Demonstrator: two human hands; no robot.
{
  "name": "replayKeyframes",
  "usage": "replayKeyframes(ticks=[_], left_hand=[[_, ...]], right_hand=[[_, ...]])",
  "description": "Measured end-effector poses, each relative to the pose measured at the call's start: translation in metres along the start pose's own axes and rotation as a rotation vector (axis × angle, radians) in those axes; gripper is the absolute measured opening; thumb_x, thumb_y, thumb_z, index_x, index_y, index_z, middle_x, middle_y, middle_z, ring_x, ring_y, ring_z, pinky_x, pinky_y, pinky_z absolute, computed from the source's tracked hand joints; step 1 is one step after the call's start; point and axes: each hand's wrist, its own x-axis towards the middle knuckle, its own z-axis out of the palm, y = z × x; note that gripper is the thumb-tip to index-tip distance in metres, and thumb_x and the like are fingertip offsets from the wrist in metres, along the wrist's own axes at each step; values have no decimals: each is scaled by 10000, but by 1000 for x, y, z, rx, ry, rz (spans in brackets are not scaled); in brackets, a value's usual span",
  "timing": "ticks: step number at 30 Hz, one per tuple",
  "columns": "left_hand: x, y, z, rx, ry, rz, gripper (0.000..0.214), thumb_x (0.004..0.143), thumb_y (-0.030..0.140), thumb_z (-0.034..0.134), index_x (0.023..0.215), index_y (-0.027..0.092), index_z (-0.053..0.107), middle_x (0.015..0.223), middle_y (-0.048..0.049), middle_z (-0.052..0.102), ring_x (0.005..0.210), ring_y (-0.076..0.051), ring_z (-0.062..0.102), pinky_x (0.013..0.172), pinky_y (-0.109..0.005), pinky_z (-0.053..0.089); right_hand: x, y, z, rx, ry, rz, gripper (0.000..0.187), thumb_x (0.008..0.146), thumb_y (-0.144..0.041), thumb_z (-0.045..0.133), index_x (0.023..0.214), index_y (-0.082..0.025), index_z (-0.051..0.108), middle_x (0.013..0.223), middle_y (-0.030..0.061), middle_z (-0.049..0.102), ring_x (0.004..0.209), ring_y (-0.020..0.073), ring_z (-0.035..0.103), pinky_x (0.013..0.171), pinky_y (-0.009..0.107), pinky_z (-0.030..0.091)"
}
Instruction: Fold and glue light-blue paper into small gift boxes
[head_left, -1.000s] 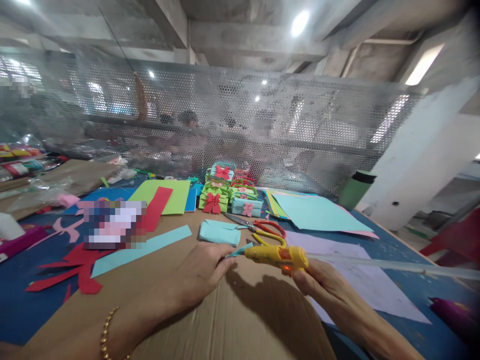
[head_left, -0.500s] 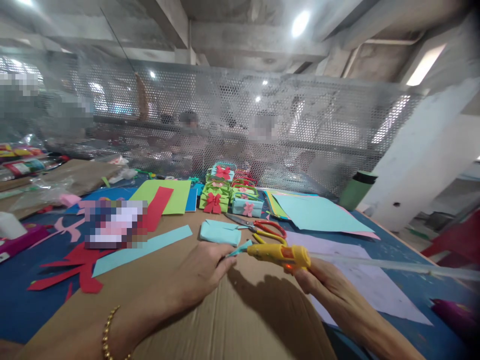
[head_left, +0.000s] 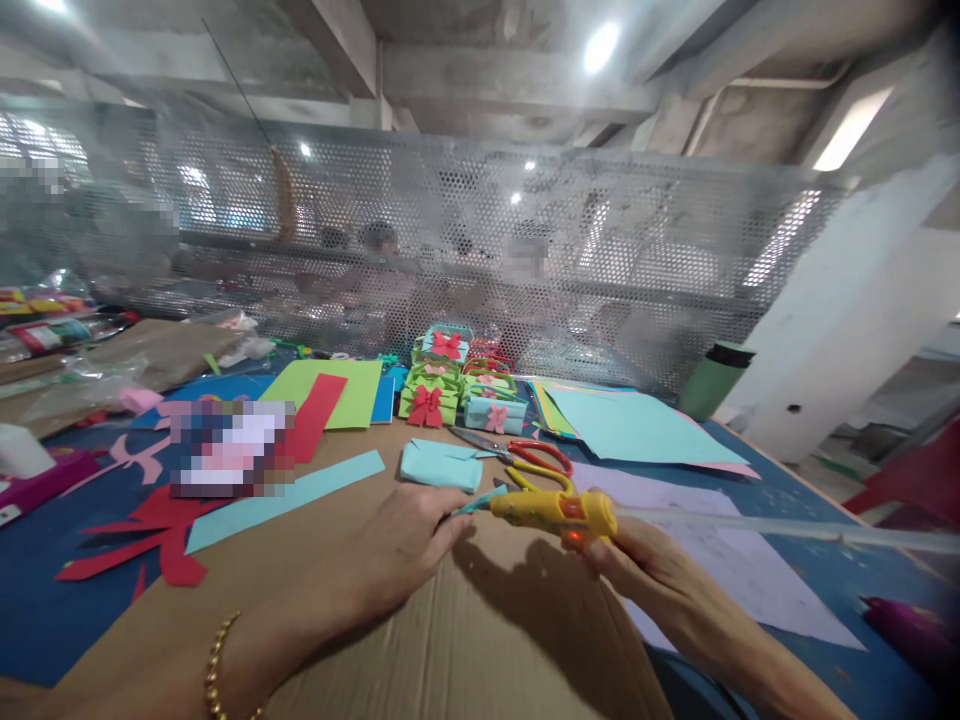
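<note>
Between the fingertips of my left hand [head_left: 420, 530] is a small blue paper strip [head_left: 486, 500], its free end pointing right. My right hand [head_left: 645, 565] is wrapped round a yellow hot glue gun [head_left: 551, 512] with a clear glue stick [head_left: 750, 522] jutting out behind. The gun's nozzle is at the strip's free end; whether it touches I cannot tell. An orange-red light glows on the gun. Just beyond my left hand lies a folded light blue paper piece [head_left: 441, 466]. Scissors [head_left: 536, 460] with red and yellow handles rest behind the gun.
Cardboard [head_left: 450, 650] covers the near table. Small paper baskets with bows [head_left: 427, 405] stand at the back. A blue strip [head_left: 292, 500] and red paper cutouts [head_left: 169, 530] lie left. Paper sheets [head_left: 637, 425], a lilac sheet [head_left: 727, 570] and a green tumbler [head_left: 716, 382] are right.
The glue gun in my right hand has shifted slightly left and down along the strip. My left hand stays nearly still, holding the strip.
</note>
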Motion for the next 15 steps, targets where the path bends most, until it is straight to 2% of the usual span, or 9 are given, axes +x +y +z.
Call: replayKeyframes(ticks=[4,8,13,15], left_hand=[[0,-1,2,-16,-9,4,236,1000,272,495,976,196,718,902,-48,725,830,-203,624,717,-305,377],[0,0,1,11,-2,-4,232,997,273,503,950,195,716,897,-45,724,843,-207,625,729,-309,380],[0,2,-2,30,-6,-33,225,990,286,518,930,194,714,900,-48,724,859,-217,625,737,-315,374],[-1,1,-2,15,-9,-14,232,994,276,504,929,187,708,896,-54,721,850,-217,620,732,-319,368]], right_hand=[[1,2,3,12,-10,11,482,959,-604,439,727,-214,598,713,16,587,651,181,509,588,261,424],[0,5,3,21,7,15,458,963,-589,450,727,-217,577,696,1,547,637,170,481,619,265,443],[-2,7,0,-13,44,49,442,962,-593,448,813,-218,629,707,-2,548,652,173,495,658,271,469],[-2,5,0,-15,50,50,445,957,-593,452,786,-218,620,702,-1,552,649,175,498,655,270,474]])
